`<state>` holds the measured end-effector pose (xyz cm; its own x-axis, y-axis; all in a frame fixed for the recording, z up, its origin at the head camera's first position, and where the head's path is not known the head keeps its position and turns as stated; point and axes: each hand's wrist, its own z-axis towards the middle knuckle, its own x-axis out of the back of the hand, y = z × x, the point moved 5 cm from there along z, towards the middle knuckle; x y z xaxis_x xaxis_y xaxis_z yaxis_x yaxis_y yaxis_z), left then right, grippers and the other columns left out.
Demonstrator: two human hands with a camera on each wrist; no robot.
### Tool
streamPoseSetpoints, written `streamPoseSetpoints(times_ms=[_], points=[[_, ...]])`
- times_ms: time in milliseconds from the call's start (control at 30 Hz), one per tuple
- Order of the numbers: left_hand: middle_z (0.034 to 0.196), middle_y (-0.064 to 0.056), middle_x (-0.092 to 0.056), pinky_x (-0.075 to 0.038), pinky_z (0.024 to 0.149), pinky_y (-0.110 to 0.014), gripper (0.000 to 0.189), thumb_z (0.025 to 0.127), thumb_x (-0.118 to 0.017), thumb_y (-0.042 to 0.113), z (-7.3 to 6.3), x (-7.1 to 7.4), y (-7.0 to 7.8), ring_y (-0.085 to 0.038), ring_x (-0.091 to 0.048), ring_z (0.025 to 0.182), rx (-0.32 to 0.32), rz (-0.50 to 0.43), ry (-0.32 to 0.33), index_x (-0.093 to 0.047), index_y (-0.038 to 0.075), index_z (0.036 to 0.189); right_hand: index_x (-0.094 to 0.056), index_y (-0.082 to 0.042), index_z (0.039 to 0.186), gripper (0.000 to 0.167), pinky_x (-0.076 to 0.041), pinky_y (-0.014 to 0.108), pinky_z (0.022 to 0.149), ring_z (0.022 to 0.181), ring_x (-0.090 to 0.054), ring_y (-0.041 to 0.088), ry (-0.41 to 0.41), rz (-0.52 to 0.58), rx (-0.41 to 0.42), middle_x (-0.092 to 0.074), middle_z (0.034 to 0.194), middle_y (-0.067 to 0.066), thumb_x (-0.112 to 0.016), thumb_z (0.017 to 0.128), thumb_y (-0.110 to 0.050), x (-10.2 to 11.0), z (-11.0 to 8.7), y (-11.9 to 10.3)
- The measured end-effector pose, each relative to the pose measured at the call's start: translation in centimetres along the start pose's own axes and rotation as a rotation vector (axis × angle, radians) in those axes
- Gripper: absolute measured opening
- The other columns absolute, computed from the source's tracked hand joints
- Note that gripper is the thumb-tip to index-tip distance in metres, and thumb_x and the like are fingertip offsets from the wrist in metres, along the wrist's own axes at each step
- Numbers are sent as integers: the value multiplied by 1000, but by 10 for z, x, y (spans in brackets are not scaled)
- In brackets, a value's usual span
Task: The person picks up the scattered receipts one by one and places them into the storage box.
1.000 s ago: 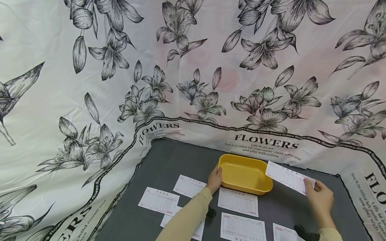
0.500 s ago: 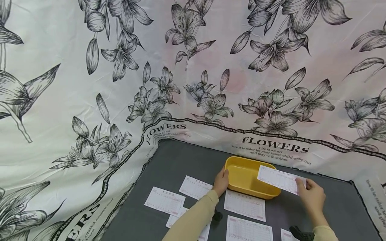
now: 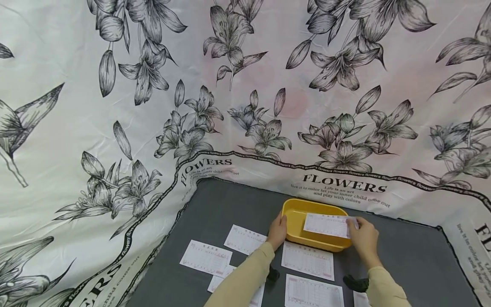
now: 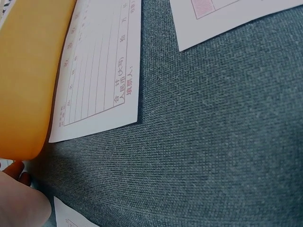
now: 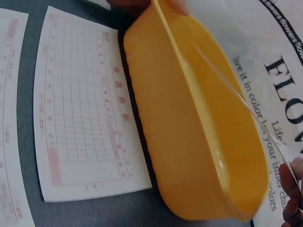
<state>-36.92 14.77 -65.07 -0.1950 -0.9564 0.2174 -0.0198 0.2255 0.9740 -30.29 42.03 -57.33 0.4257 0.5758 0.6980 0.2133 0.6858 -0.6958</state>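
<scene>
My left hand grips the left end of a yellow plastic basin, thumb at its rim. With thumb and fingers my right hand pinches the right end of a white printed form. That slip lies over the basin's opening in the head view. From the right wrist it shows nearly edge-on, its far end reaching down inside the yellow wall. Close in front of the basin lies another form, printed in red with a ruled grid.
More printed forms lie on the dark grey cloth: one at the left, one behind it, and one nearer the front. A sheet partly hides under my left sleeve. White flower-print fabric rises behind the table.
My right hand has moved left, bringing the form from beside the basin's right end to over its opening. The left hand keeps its grip on the basin.
</scene>
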Motion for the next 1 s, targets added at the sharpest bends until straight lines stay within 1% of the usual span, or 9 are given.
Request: streamPoseSetpoints(times_ms=[67, 300, 400, 467, 533, 667, 767, 900, 1000], points=[[165, -17, -44, -37, 125, -56, 55, 119, -31, 32, -1, -1, 1, -38, -43, 152, -11, -2, 2, -31, 6, 167, -65, 15, 128, 39, -55, 65, 84, 107, -64, 55, -8, -3, 6, -67, 120, 39, -59, 108, -18, -5, 0, -1], [166, -16, -44, -37, 125, -55, 55, 119, -31, 31, 3, -4, 3, -37, -43, 152, -24, -5, -6, -30, 7, 168, -64, 16, 130, 40, -58, 62, 79, 104, -67, 54, -20, -19, 20, -68, 120, 39, -59, 108, -17, -19, 1, -5], [166, -15, -44, -37, 126, -54, 54, 119, -32, 31, 4, -4, 4, -36, -42, 153, -22, -15, -2, -31, 7, 167, -61, 18, 133, 44, -57, 67, 87, 111, -65, 58, -36, -45, 31, -64, 125, 41, -57, 109, -18, -25, 0, -9], [166, -15, -44, -36, 126, -53, 54, 119, -32, 30, 5, -4, 5, -35, -43, 152, -23, -22, -4, -32, 8, 167, -60, 19, 135, 45, -53, 71, 95, 115, -63, 60, -43, -80, 44, -63, 127, 42, -56, 109, -18, -28, 0, -11], [166, -14, -43, -36, 127, -53, 54, 119, -32, 31, 5, -5, 5, -35, -42, 153, -20, -27, -10, -31, 9, 168, -60, 19, 135, 45, -48, 74, 99, 116, -61, 62, -50, -121, 59, -63, 127, 42, -56, 109, -18, -31, -2, -12], [166, -15, -43, -35, 127, -55, 55, 119, -31, 32, 2, -3, 3, -37, -41, 154, -4, -23, -8, -31, 8, 168, -64, 16, 131, 41, -44, 73, 91, 108, -63, 60, -64, -198, 95, -67, 123, 39, -58, 109, -17, -42, -7, -12], [166, -16, -43, -34, 127, -55, 55, 119, -31, 31, -2, 1, -4, -38, -39, 154, 11, -13, -2, -31, 6, 168, -67, 15, 127, 37, -43, 68, 84, 102, -65, 57, -68, -233, 114, -70, 118, 36, -61, 107, -16, -53, -12, -11], [167, -17, -41, -33, 127, -56, 54, 119, -30, 29, -3, 2, -7, -39, -38, 155, 1, -31, -9, -30, 5, 167, -69, 14, 123, 34, -42, 63, 79, 95, -67, 54, -64, -268, 154, -73, 112, 34, -64, 105, -15, -61, -14, -7], [168, -16, -40, -33, 128, -56, 54, 119, -31, 30, -3, 0, -7, -38, -37, 156, -2, -45, -18, -29, 6, 168, -68, 14, 124, 37, -41, 63, 78, 92, -66, 53, -66, -294, 171, -74, 107, 32, -66, 104, -16, -62, -13, -5]])
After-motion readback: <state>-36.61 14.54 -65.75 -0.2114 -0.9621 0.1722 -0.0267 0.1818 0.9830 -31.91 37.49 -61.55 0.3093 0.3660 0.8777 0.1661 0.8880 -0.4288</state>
